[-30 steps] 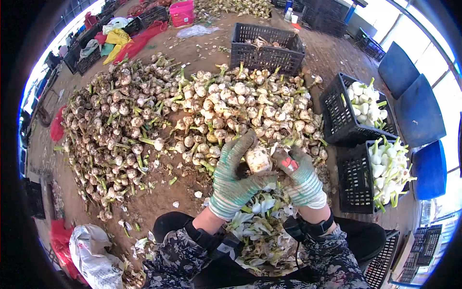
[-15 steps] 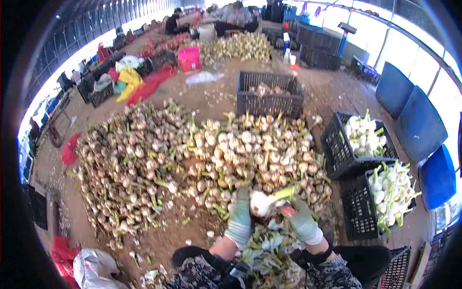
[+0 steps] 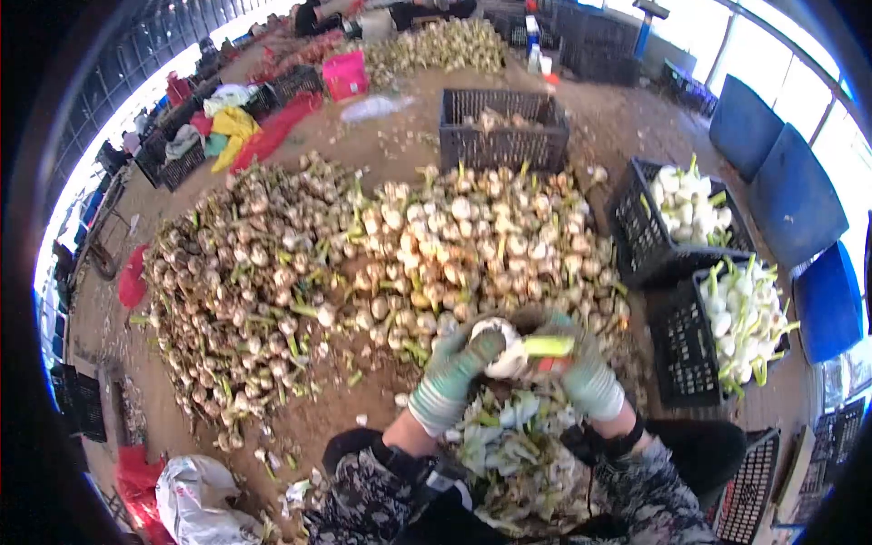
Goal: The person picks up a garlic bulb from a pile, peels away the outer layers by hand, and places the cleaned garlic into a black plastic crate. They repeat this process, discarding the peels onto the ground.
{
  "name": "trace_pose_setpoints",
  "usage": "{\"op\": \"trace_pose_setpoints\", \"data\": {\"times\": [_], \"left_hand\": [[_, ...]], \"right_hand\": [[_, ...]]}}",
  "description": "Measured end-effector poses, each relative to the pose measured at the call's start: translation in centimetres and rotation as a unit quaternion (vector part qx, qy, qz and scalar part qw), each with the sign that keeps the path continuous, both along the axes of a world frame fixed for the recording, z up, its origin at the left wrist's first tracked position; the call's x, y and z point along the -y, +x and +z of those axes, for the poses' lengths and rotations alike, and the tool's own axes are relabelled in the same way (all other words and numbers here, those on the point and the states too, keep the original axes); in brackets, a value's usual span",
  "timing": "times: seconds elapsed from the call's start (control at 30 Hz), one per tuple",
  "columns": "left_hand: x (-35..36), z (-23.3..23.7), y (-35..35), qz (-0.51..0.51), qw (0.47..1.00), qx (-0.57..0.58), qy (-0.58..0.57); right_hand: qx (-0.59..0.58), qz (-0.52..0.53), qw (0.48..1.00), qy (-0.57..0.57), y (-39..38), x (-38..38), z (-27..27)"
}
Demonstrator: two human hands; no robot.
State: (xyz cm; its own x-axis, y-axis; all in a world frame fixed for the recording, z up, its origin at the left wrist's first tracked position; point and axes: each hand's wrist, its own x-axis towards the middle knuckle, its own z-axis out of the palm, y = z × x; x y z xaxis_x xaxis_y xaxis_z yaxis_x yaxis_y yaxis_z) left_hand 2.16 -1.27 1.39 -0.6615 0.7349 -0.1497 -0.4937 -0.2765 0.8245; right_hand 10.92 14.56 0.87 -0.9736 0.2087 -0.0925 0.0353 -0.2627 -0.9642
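Note:
My left hand, in a pale green and white glove, grips a garlic bulb with its thumb across the white head. From the bulb a cut green stem points right, toward my gloved right hand. A bit of red shows at the fingers of that hand, part of a small red-handled tool whose blade or end is hidden. Between my knees lies a heap of stripped garlic leaves and skins. Just beyond my hands spreads a big pile of untrimmed garlic.
Two black crates of clean white garlic stand at my right, beside blue panels. Behind the pile is another black crate with some bulbs. A white sack lies at lower left, a pink bucket farther back.
The view has tilted down. Both hands have turned the garlic bulb so its stem lies level to the right, and my left thumb now lies over the bulb.

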Motion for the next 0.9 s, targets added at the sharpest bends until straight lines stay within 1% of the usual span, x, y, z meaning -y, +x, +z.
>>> {"op": "trace_pose_setpoints", "data": {"times": [0.07, 0.1, 0.13, 0.17, 0.2, 0.23, 0.27, 0.3, 0.33, 0.4, 0.43, 0.47, 0.5, 0.53, 0.57, 0.6, 0.63, 0.67, 0.7, 0.73, 0.77, 0.8, 0.83, 0.87, 0.9], "left_hand": [[0.1, -0.3, 0.5, -0.039, 0.999, 0.026, -0.004], [0.0, -0.1, 0.7, -0.06, 0.996, 0.062, -0.011], [0.1, 0.1, 0.5, -0.12, 0.987, 0.104, 0.02], [-0.4, -0.4, 0.9, -0.107, 0.98, 0.162, 0.054], [-0.9, -0.9, 1.3, -0.092, 0.968, 0.217, 0.087], [-1.0, -1.0, 1.2, -0.092, 0.968, 0.218, 0.088], [-1.1, -1.0, 1.1, -0.09, 0.98, 0.166, 0.067], [-1.1, -1.0, 1.0, -0.088, 0.988, 0.115, 0.045], [-1.3, -1.2, 0.8, -0.089, 0.988, 0.115, 0.043], [-1.9, -1.6, 0.6, -0.022, 0.974, 0.22, 0.053], [-2.0, -1.4, 0.7, 0.018, 0.974, 0.213, 0.075], [-2.3, -1.9, 0.9, 0.02, 0.974, 0.215, 0.074], [-2.6, -3.1, 1.0, 0.069, 0.995, 0.042, 0.057], [-2.8, -4.4, 1.0, 0.114, 0.984, -0.133, 0.038], [-1.6, -5.7, 0.2, 0.053, 0.994, 0.071, 0.063], [-1.2, -5.3, -0.1, 0.037, 0.998, 0.024, 0.055], [-0.4, -4.0, -0.4, -0.007, 0.999, -0.037, 0.017], [0.4, -2.4, -0.6, -0.052, 0.993, -0.1, -0.019], [1.0, -1.3, -0.4, -0.093, 0.994, -0.049, 0.002], [1.4, -2.1, -0.8, -0.131, 0.985, -0.115, 0.009], [1.7, -1.7, -0.5, -0.147, 0.988, -0.041, 0.022], [1.9, -1.1, -0.3, -0.161, 0.986, 0.031, 0.037], [1.9, -0.8, -0.4, -0.16, 0.986, 0.029, 0.04], [1.9, -0.8, -0.4, -0.147, 0.989, 0.003, 0.02], [2.2, -0.7, -0.2, -0.135, 0.991, -0.02, -0.003]], "right_hand": [[0.017, -0.029, 0.999, 0.016, 0.5, -0.8, -0.5], [-0.007, -0.039, 0.999, -0.014, 0.6, -0.5, -0.2], [-0.073, -0.058, 0.991, -0.095, 0.5, 0.0, -0.5], [-0.05, -0.072, 0.969, -0.232, 0.5, -0.3, -1.2], [-0.026, -0.084, 0.927, -0.364, 0.4, -0.7, -1.9], [0.016, -0.111, 0.922, -0.37, 0.6, -1.1, -2.2], [0.017, -0.11, 0.922, -0.37, 0.4, -0.8, -2.7], [0.015, -0.174, 0.952, -0.251, 0.1, -0.1, -3.2], [0.011, -0.235, 0.964, -0.126, -0.3, 0.5, -3.5], [0.008, -0.256, 0.957, -0.137, -0.2, 0.6, -3.2], [0.027, -0.218, 0.962, -0.162, -0.1, 0.1, -3.2], [0.045, -0.178, 0.965, -0.187, 0.0, -0.2, -3.2], [0.006, -0.21, 0.971, -0.116, -0.2, 0.5, -3.8], [0.009, -0.211, 0.97, -0.118, -0.1, 1.3, -2.7], [-0.026, -0.177, 0.983, 0.029, 0.4, 2.1, -1.2], [-0.06, -0.135, 0.973, 0.176, 0.7, 2.5, -0.3], [-0.128, -0.132, 0.864, 0.47, 0.6, 2.0, -0.3], [-0.126, -0.131, 0.865, 0.468, 0.4, 1.2, 0.1], [-0.065, -0.134, 0.951, 0.272, 0.1, 0.2, 0.9], [0.0, -0.132, 0.989, 0.063, -0.4, -1.1, 1.5], [-0.009, -0.132, 0.99, 0.055, -1.6, -3.3, 0.4], [-0.142, -0.025, 0.969, -0.202, -1.8, -6.9, -6.2], [0.009, 0.069, 0.978, 0.195, -1.1, -5.9, -5.8], [0.159, 0.152, 0.804, 0.553, 0.0, -4.0, -5.1], [0.297, 0.284, 0.734, 0.541, 0.8, -2.0, -4.1]]}}
